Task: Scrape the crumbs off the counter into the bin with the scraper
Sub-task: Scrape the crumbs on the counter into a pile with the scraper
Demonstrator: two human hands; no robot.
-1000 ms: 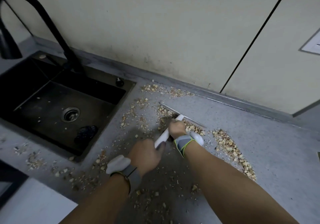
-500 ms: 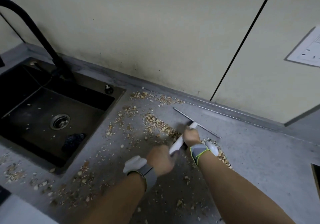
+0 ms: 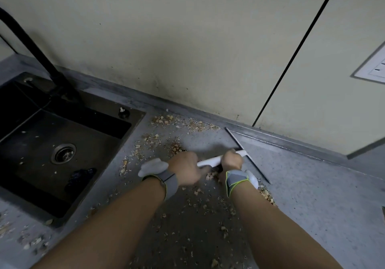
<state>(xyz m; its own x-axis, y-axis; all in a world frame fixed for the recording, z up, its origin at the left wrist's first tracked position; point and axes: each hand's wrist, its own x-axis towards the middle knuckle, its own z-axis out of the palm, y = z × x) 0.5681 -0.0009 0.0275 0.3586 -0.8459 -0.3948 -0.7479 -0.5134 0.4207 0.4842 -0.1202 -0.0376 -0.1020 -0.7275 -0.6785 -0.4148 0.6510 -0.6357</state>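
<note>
The scraper (image 3: 210,161) has a white handle and a long thin blade (image 3: 248,156) that runs from the back ledge down to the right. Both hands grip the handle: my left hand (image 3: 185,170) at its near end, my right hand (image 3: 232,160) close to the blade. Crumbs (image 3: 177,147) lie scattered on the grey counter (image 3: 312,195), left of the blade, along the back ledge and under my forearms. A thicker line of crumbs (image 3: 267,195) shows beside my right wrist. No bin is in view.
A black sink (image 3: 52,143) with a drain is set into the counter at the left, with a black tap (image 3: 31,50) arching over it. More crumbs (image 3: 31,241) lie along the counter's front left. A wall socket (image 3: 373,68) sits at the right edge.
The scraper has swung to the right and away from me; its blade now points toward the back ledge. Both hands moved with it and keep hold of the handle.
</note>
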